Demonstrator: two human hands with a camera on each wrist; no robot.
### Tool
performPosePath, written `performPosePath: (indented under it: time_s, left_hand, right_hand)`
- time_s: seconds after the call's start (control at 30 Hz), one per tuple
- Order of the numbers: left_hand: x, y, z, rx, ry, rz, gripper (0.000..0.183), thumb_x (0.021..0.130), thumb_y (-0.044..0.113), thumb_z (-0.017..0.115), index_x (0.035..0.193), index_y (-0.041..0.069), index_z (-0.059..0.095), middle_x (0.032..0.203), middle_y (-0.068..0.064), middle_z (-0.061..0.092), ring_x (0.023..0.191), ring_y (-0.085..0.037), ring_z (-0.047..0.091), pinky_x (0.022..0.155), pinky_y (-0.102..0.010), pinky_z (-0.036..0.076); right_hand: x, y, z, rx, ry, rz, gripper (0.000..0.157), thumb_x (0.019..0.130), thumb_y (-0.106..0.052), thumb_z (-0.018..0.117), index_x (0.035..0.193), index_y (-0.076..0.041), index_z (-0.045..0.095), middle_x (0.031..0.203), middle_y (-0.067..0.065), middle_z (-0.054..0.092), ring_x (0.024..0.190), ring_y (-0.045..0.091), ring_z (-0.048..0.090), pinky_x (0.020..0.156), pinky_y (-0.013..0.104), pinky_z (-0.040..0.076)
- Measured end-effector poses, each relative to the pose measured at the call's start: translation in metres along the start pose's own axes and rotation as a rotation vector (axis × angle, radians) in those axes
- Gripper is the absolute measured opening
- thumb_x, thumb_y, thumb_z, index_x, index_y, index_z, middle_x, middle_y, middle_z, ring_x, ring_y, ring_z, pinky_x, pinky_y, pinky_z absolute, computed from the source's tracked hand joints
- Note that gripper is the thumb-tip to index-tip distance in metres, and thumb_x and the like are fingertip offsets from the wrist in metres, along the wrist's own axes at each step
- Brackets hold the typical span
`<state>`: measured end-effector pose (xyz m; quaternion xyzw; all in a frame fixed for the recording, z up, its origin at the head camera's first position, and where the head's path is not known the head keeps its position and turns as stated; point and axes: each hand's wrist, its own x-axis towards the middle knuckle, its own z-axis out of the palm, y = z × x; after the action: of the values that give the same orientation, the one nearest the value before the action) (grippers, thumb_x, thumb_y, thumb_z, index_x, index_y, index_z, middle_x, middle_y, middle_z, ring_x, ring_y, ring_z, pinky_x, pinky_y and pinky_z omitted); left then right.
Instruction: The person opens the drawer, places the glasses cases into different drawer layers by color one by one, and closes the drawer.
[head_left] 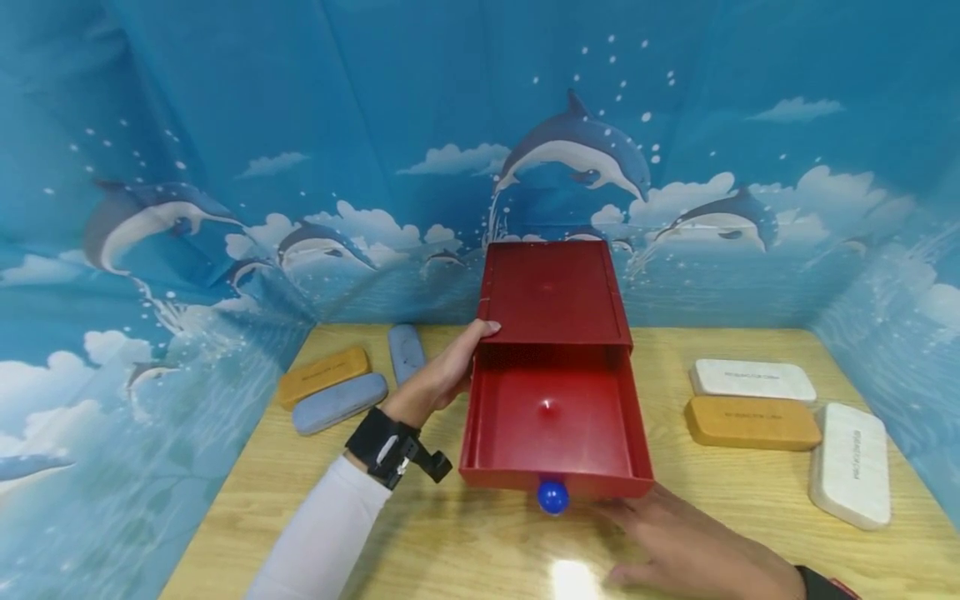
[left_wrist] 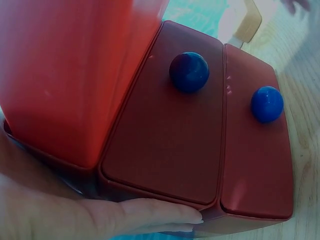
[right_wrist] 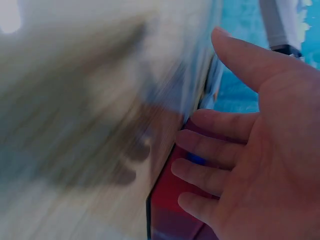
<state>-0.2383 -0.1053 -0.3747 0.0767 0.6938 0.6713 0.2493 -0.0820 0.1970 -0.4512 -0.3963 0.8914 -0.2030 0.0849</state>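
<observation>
Left hand point(left_wrist: 95, 216): fingers extended, touching the side of a red cabinet point(left_wrist: 240, 226). Pulled-out drawer point(left_wrist: 65, 80) nearest the palm; closed middle drawer point(left_wrist: 165, 130) alongside the fingers; closed end drawer point(left_wrist: 257, 165) past the fingertips, bearing a blue knob point(left_wrist: 267, 104). Tabletop point(left_wrist: 306, 160) beyond.

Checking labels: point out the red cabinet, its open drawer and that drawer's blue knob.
Red cabinet point(head_left: 555, 292): head view, top panel.
Open drawer point(head_left: 558, 442): head view, bare floor.
Blue knob point(head_left: 552, 497): head view, rounded middle.

head view | right fingers point(head_left: 636, 515) — partly hidden by drawer point(head_left: 510, 479) | case lettering point(head_left: 753, 417) — too small | sleeve point(head_left: 322, 533) cut off
</observation>
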Motion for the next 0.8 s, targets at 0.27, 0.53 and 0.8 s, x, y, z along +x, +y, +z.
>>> performPosePath:
  time_s: [0.27, 0.53, 0.8]
  left_hand:
    - [-0.001, 0.000, 0.001, -0.001, 0.016, -0.008, 0.060, 0.091, 0.051, 0.038, 0.130, 0.005, 0.040, 0.118, -0.021, 0.056, 0.090, -0.027, 0.065, 0.075, -0.042, 0.054]
    - [0.001, -0.001, 0.002, -0.015, 0.021, -0.001, 0.059, 0.090, 0.050, 0.039, 0.130, 0.006, 0.040, 0.117, -0.020, 0.057, 0.090, -0.027, 0.064, 0.075, -0.043, 0.054]
    - [0.000, -0.002, 0.003, -0.018, 0.035, -0.004, 0.060, 0.090, 0.050, 0.038, 0.127, 0.003, 0.044, 0.111, -0.020, 0.060, 0.086, -0.026, 0.066, 0.073, -0.043, 0.055]
  right_hand:
    - [-0.010, 0.031, -0.006, -0.287, 0.108, 0.016, 0.092, 0.074, -0.063, 0.068, 0.147, -0.018, 0.033, 0.146, 0.011, 0.039, 0.131, 0.030, 0.034, 0.102, 0.056, 0.032]
    - [-0.016, 0.062, -0.021, -0.348, 0.114, 0.116, 0.081, 0.077, -0.057, 0.070, 0.133, -0.002, 0.050, 0.136, 0.017, 0.048, 0.126, 0.039, 0.038, 0.101, 0.054, 0.034]
    - [-0.029, 0.106, -0.034, -0.366, 0.217, 0.140, 0.080, 0.076, -0.050, 0.074, 0.133, 0.000, 0.046, 0.135, 0.022, 0.045, 0.123, 0.040, 0.039, 0.097, 0.055, 0.036]
